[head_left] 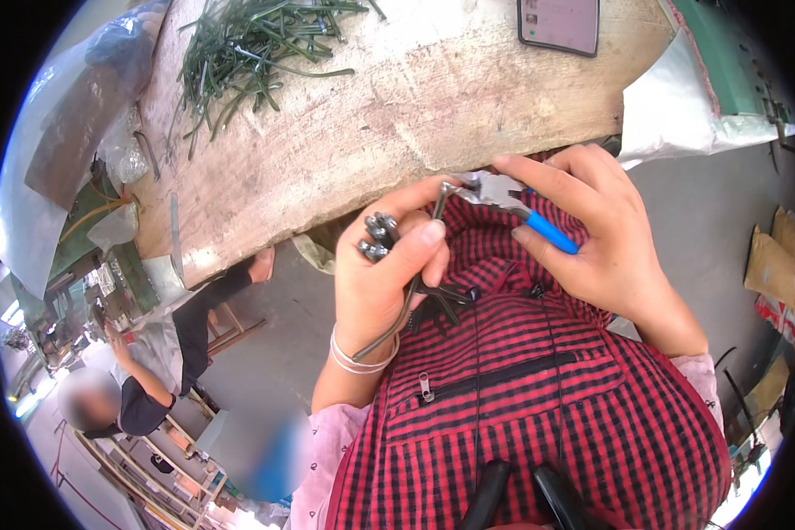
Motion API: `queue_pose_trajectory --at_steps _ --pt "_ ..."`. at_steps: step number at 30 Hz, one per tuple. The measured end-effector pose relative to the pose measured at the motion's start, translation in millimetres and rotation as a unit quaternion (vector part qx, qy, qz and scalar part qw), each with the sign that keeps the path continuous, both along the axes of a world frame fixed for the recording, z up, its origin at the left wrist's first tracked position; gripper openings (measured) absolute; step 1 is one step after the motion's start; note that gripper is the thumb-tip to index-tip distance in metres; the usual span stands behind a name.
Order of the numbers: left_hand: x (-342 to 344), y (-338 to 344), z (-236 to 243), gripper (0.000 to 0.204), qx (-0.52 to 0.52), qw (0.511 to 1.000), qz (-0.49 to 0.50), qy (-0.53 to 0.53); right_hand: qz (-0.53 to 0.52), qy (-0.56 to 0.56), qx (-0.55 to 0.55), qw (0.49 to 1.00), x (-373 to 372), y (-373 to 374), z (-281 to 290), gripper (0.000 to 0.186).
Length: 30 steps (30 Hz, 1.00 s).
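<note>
My left hand (389, 269) is closed around several dark strips (382, 231) with shiny metal ends; a long one runs down past my wrist, and its upper end stands up at the pliers' jaws. My right hand (601, 230) grips pliers (549, 231) with blue handles, their metal head beside my left fingertips. Exactly what lies between the jaws is too small to tell. Both hands are in front of my red and black checked apron (530, 406), just below the worn table's edge.
The worn wooden table (397, 115) carries a pile of green strips (247, 57) and a phone (558, 22). Plastic sheeting (71, 141) hangs at the left. A seated co-worker (146, 380) works at lower left. Brown sacks (760, 265) lie at the right.
</note>
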<state>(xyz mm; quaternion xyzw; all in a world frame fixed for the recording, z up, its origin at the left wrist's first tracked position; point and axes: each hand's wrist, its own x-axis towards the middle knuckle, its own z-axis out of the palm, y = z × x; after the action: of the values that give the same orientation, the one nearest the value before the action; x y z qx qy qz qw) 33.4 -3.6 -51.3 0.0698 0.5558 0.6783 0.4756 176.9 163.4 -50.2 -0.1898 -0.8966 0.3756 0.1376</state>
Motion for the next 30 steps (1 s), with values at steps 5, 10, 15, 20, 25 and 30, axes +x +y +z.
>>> queue_pose_trajectory --at_steps 5,10,15,20,25,30 --pt "-6.5 -2.2 17.5 0.035 -0.02 1.0 -0.013 -0.017 0.018 -0.015 0.097 0.995 -5.2 -0.9 5.7 0.049" --pt "-12.5 -3.4 26.5 0.034 -0.05 0.998 -0.042 -0.009 0.05 -0.073 0.173 0.981 -0.2 -4.2 23.6 0.059" --pt "-32.1 0.0 47.6 0.028 -0.109 0.98 -0.161 -0.043 0.121 -0.013 0.314 0.942 3.4 22.1 16.6 0.056" --pt "-42.9 1.3 47.5 0.024 -0.132 0.936 -0.315 -0.087 0.215 0.129 0.372 0.894 0.0 46.3 13.0 0.055" --pt "-38.8 8.0 53.7 0.022 -0.195 0.921 -0.338 -0.018 0.23 0.141 0.406 0.873 -7.7 49.0 16.1 0.058" --pt "-36.9 8.1 54.5 0.022 -0.207 0.918 -0.337 0.007 0.257 0.127 0.377 0.881 -8.5 51.2 21.1 0.052"
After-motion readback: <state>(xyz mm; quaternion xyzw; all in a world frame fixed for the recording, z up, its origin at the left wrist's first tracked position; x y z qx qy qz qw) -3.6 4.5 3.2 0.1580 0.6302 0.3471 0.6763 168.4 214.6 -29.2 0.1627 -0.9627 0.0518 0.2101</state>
